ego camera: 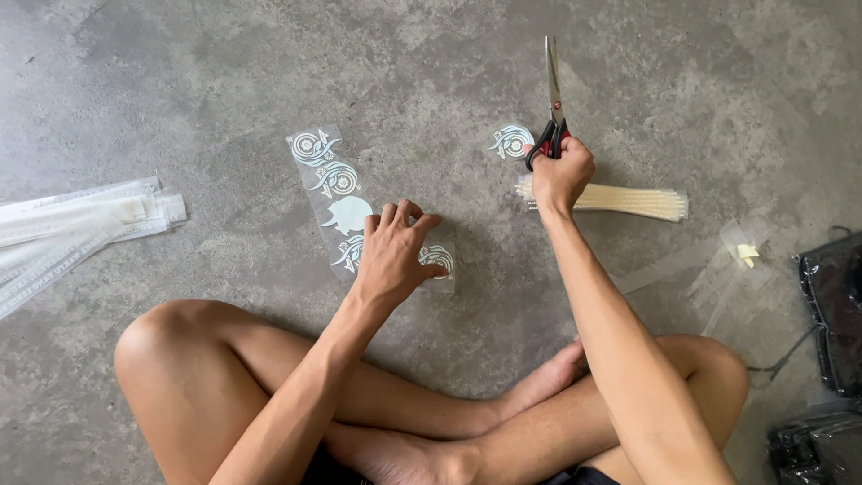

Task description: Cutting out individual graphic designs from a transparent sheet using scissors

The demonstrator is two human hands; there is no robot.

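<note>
I sit cross-legged on a grey concrete floor. My right hand grips the red-and-black handles of a pair of scissors, blades closed and pointing away from me. Just left of the handles lies a small cut-out sticker piece with a pale swirl design. My left hand rests palm-down with curled fingers on a clear strip of swirl stickers and touches a separate small sticker piece. The hand hides the near end of the strip.
A bundle of cream-coloured strips lies right of my right hand. A pile of long clear strips sits at the far left. Clear film scraps and black plastic bags lie at the right edge.
</note>
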